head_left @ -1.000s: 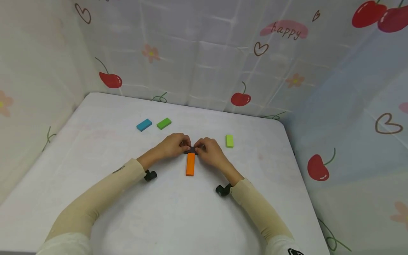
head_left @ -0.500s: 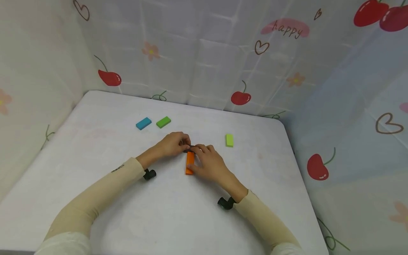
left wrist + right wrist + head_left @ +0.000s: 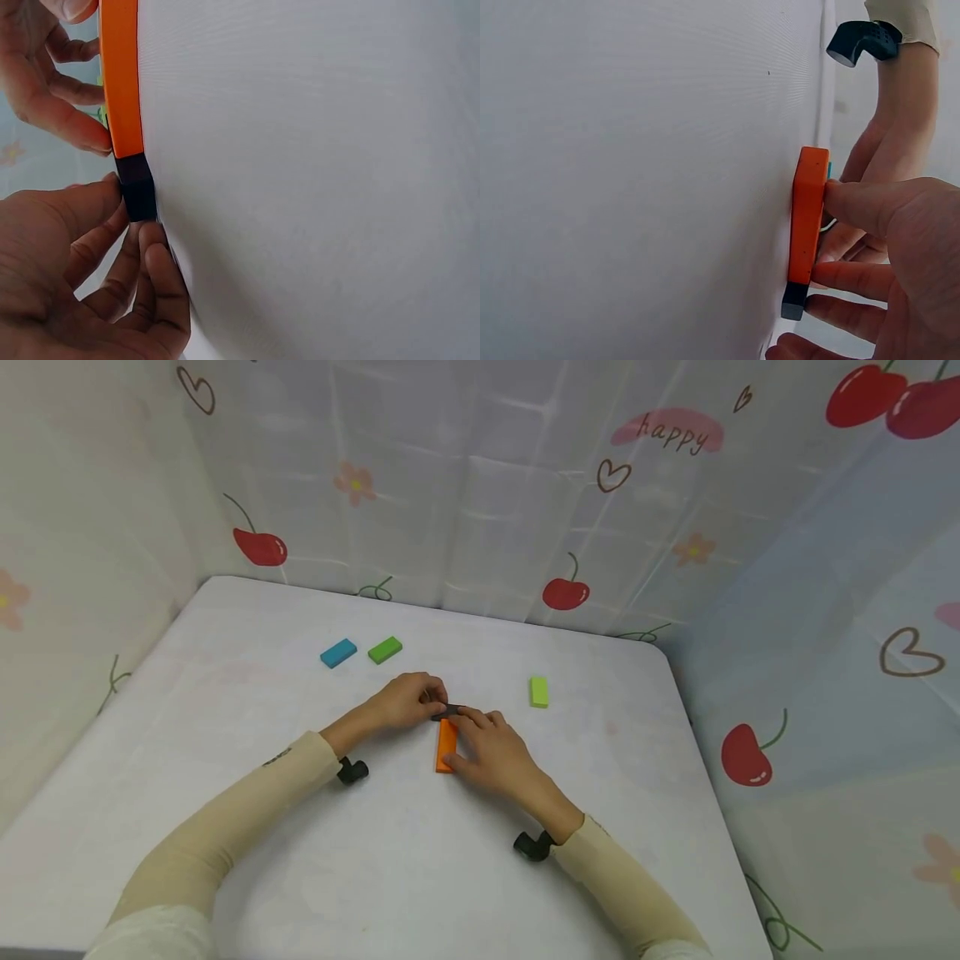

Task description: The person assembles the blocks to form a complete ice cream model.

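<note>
The right hand [image 3: 491, 752] has moved back, its thumb now touching the orange block [image 3: 444, 747], fingers loosely spread; the left hand [image 3: 405, 700] pinches the black block [image 3: 448, 712], set across orange's 12 o'clock end, apparently being aligned. Blue [image 3: 338, 653] (10 o'clock), green [image 3: 385, 650] (11) and lime [image 3: 538, 692] (2) seem unplaced. Curtain [image 3: 487, 527] reads "happy".

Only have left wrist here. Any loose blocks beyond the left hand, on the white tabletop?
Observer: Yes. Head view: a blue rectangular block and a mid-green rectangular block lie beyond the left hand, side by side but apart; material unclear.

Operator: And what's cropped at my top edge?

Observer: Right wrist view: the end of the smooth orange rectangular block nearest the person juts past the thumb of the right hand.
</note>
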`<state>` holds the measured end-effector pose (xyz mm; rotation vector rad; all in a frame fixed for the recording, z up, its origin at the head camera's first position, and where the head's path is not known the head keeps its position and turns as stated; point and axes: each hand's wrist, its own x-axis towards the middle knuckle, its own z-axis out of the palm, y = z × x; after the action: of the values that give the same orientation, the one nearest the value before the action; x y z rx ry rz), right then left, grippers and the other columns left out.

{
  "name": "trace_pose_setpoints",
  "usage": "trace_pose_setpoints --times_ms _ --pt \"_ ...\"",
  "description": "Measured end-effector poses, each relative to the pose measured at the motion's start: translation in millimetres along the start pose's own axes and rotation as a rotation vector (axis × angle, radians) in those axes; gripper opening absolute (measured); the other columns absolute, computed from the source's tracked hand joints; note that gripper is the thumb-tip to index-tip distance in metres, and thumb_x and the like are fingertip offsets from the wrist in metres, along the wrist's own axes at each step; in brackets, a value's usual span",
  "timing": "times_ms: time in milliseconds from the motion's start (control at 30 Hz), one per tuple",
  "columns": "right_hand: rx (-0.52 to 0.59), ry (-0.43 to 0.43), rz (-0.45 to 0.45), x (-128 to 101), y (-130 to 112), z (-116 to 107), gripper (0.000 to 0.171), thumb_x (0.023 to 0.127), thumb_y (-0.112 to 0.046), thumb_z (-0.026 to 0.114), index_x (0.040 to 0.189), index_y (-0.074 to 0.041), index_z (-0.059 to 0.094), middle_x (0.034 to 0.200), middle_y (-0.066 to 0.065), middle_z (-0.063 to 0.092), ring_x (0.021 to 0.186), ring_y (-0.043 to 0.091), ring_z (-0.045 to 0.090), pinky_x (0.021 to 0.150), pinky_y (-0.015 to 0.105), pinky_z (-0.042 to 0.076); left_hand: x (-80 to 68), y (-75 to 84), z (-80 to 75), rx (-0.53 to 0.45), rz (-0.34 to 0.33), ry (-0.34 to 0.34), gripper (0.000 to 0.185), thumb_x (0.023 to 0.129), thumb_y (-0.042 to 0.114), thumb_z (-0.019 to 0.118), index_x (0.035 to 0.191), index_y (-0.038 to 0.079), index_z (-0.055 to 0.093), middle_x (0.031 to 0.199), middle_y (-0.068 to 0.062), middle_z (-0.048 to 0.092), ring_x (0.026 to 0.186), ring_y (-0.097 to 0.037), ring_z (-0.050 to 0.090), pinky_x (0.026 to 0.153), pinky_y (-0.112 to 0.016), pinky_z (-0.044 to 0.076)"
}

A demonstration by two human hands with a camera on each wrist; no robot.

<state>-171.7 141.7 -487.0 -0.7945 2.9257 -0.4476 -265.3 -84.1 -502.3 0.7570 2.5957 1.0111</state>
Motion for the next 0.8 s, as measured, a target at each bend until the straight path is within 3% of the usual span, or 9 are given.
trace_pose_setpoints --times_ms 233,467,633,800 --pt "0.0 -0.008 0.019 1 -1 -1 0.064 0.1 -0.049 0.072 0.155 -0.019 0.057 0.164 0.005 0.053 0.13 0.034 0.057 0.107 0.05 0.054 -6.5 -2.4 -15.5 -0.011 -0.03 0.063 0.01 0.106 0.023 0.069 0.11 0.016 0.075 0.108 -0.005 0.075 0.096 -0.022 0.066 0.086 -0.035 0.055" --pt "0.0 -0.018 0.036 1 0 3 0.065 0.1 -0.053 0.071 0.155 -0.022 0.056 0.166 0.003 0.052 0.132 0.034 0.058 0.111 0.05 0.052 -16.4 -25.2 -40.4 0.014 -0.106 0.165 0.013 0.107 0.025 0.068 0.111 0.014 0.075 0.109 -0.007 0.074 0.096 -0.024 0.066 0.082 -0.036 0.055" --pt "0.002 -0.011 0.034 0 2 4 0.064 0.1 -0.053 0.071 0.155 -0.023 0.056 0.166 0.002 0.051 0.13 0.033 0.058 0.108 0.048 0.052 -18.8 -40.6 -54.3 0.047 -0.175 0.288 0.018 0.108 0.022 0.065 0.117 0.009 0.073 0.116 -0.013 0.07 0.102 -0.029 0.065 0.088 -0.043 0.056" --pt "0.008 -0.004 0.028 -1 4 4 0.064 0.1 -0.053 0.071 0.155 -0.023 0.056 0.166 0.002 0.051 0.131 0.034 0.058 0.107 0.049 0.052 -14.3 -50.7 -62.8 0.142 -0.255 0.399 0.029 0.106 0.019 0.061 0.129 0.004 0.07 0.124 -0.018 0.068 0.106 -0.035 0.067 0.097 -0.055 0.051"
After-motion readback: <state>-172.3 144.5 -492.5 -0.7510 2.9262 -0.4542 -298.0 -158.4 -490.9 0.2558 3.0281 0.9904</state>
